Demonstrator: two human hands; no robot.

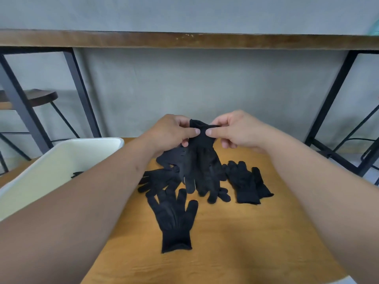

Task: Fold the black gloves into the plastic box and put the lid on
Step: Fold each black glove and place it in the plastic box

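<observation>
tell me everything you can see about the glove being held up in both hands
The black knitted fabric glove hangs cuff up, fingers dangling down toward the pile of other black gloves on the orange wooden table. The left hand and right hand pinch its cuff, thumbs nearly meeting. It looks soft, limp and unfolded.

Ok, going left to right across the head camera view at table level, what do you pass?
Plastic box → flat glove lying spread near the table's middle → held glove hanging from both hands, left hand and right hand → folded glove on the right.
</observation>
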